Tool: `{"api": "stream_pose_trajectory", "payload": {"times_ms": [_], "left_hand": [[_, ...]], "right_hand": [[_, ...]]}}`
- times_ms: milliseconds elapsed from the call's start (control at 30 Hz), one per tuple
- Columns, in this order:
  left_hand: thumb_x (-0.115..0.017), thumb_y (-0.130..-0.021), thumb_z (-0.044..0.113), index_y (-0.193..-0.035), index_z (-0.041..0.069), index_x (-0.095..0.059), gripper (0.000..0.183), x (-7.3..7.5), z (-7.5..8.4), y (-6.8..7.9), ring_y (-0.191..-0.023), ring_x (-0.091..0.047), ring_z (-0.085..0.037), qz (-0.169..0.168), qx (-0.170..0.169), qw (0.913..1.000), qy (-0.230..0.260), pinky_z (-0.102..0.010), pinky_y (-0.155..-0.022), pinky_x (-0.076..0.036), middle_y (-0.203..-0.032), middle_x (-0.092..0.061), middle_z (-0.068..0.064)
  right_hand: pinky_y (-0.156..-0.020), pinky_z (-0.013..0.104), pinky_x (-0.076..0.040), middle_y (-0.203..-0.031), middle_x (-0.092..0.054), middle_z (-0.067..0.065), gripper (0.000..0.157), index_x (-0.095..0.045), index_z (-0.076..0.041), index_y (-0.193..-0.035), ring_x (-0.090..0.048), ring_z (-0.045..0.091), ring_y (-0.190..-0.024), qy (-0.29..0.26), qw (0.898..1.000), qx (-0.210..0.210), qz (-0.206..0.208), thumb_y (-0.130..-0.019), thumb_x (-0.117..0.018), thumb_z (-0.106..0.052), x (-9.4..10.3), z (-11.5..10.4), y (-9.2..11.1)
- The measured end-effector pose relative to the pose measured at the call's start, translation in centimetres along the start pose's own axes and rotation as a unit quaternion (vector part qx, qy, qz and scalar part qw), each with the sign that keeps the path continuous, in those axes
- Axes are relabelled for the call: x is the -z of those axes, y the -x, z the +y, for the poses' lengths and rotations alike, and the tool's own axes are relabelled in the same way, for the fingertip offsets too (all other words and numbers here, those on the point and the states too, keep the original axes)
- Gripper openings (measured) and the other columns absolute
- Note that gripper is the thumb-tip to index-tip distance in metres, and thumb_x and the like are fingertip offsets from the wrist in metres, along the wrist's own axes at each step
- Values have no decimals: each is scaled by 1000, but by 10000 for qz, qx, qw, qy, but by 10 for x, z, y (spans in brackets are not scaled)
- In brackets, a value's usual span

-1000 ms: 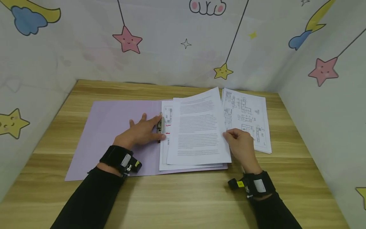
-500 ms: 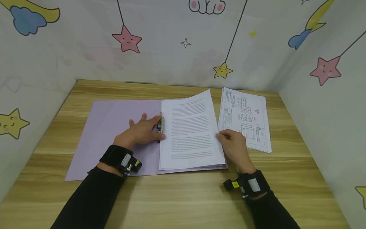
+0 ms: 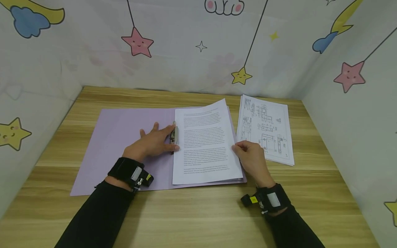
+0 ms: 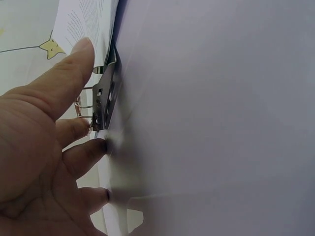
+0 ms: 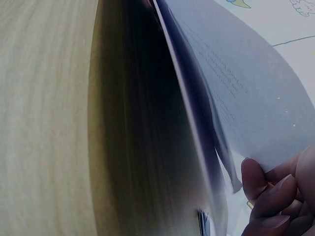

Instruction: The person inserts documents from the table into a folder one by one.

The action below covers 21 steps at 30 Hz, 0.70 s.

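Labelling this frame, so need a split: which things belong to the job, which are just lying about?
In the job:
Purple folder, open
Metal clip, left hand over it
Printed text page, right edge pinched by right hand

Lying about, probably:
Drawing sheets right of the folder, held by neither hand
Cartoon-printed wall, just backdrop

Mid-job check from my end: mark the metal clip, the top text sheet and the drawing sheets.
Metal clip (image 4: 104, 98): left wrist view, on the middle of its grey metal plate.
Text sheet (image 3: 204, 144): head view, on the middle of its printed face.
Drawing sheets (image 3: 268, 127): head view, on the top sheet's face.
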<state>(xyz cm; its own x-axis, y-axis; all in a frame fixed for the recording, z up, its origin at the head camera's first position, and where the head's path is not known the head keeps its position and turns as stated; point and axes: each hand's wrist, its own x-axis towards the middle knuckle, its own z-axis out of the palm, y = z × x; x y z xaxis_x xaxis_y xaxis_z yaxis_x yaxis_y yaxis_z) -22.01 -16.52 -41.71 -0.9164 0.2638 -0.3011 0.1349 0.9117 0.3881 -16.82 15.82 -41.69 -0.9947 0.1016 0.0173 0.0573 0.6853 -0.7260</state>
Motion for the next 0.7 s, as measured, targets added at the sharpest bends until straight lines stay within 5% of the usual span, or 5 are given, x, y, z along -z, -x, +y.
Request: {"api": "stream_pose_trajectory", "payload": {"times_ms": [700], "left_hand": [[-54, -65, 69, -143, 31, -14, 96, -1, -2, -1, -136, 3, -39, 5, -46, 10000, -7, -78, -96, 6, -150, -26, -2]], "right_hand": [[-47, 31, -47, -73, -67, 7, 20, -69, -10, -87, -55, 16, -57, 165, 9998, 94, -79, -81, -60, -27, -3, 2, -3]]}}
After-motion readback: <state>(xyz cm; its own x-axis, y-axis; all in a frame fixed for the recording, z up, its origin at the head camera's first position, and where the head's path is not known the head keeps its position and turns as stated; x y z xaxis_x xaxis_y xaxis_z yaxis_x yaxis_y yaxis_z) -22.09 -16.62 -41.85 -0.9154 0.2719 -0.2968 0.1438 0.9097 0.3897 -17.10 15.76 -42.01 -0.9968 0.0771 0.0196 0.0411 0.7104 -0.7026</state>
